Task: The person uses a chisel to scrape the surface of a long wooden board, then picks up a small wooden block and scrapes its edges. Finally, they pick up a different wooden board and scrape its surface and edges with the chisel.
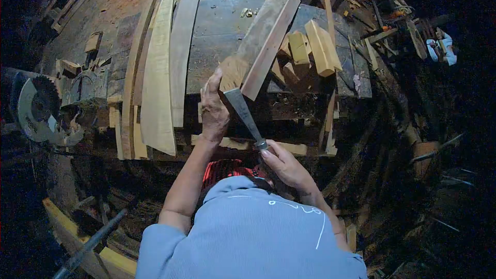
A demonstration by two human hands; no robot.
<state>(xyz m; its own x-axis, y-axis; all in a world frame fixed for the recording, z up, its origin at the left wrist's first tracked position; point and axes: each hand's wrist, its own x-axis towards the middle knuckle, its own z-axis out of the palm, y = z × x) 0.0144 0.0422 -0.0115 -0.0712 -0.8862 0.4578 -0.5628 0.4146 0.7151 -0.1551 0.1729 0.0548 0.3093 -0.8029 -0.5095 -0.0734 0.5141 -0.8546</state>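
My right hand [287, 164] is closed around the handle of a wide-bladed chisel [244, 113]. The blade points up and away from me, and its broad edge meets the lower end of a brown piece of wood [235, 71]. On the left side of that piece, my left hand [213, 111] grips it, with the fingers partly hidden behind it. A reddish plank [271, 46] lies just right of the piece, beside a wide grey board [262, 25].
Long boards, among them a pale one [158, 72] and a grey one [185, 57], lie across the workbench [217, 26] on the left. Short wood blocks [319, 46] are at its right. A circular saw blade [42, 95] stands at far left. Scrap wood [377, 67] piles up at right.
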